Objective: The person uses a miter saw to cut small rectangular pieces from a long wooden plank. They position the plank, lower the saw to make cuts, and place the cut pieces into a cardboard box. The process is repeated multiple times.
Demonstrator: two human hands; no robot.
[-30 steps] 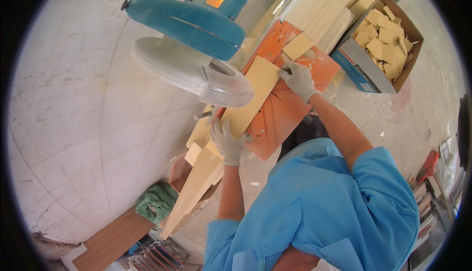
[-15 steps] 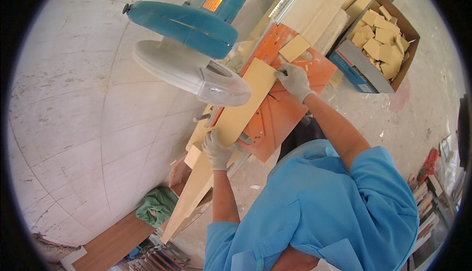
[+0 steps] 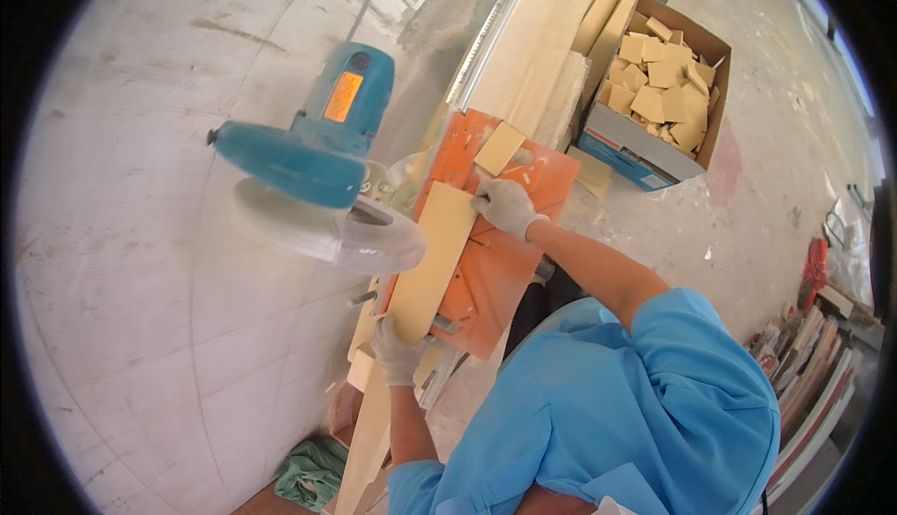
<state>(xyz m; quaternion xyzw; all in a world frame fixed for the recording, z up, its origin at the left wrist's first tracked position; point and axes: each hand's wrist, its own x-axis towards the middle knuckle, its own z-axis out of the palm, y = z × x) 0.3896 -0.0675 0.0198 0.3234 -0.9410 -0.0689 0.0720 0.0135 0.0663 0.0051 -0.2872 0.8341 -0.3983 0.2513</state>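
A flat, cream-coloured board [image 3: 432, 258] lies at a slant across the middle of the frame, on the orange tabletop [image 3: 505, 277] of a mitre saw, its upper end leaning right and its lower end left. At that lower end the gloved left hand [image 3: 399, 354] is closed around the board, fingers bent over its left side. The gloved right hand [image 3: 507, 208] is partly curled, with its fingertips at the board's right edge near the upper end — whether they pinch it or only rest against it, I cannot tell.

Just above the right hand, a small cream offcut [image 3: 500, 148] sits apart from the board on the orange surface. Left of the board is the raised teal saw head [image 3: 294, 164], its clear blade guard [image 3: 381, 242] reaching the board's left edge as seen from above.

Long cream boards [image 3: 537, 48] run toward the top of the frame. To their right, on the floor [image 3: 780, 132], a grey and blue cardboard box [image 3: 628, 149] holds a heap of cream offcuts [image 3: 665, 94]. The person's blue shirt [image 3: 598, 403] fills the lower centre — a crumpled green cloth [image 3: 311, 474] lies at lower left, and strips of material [image 3: 813, 370] are stacked at lower right.
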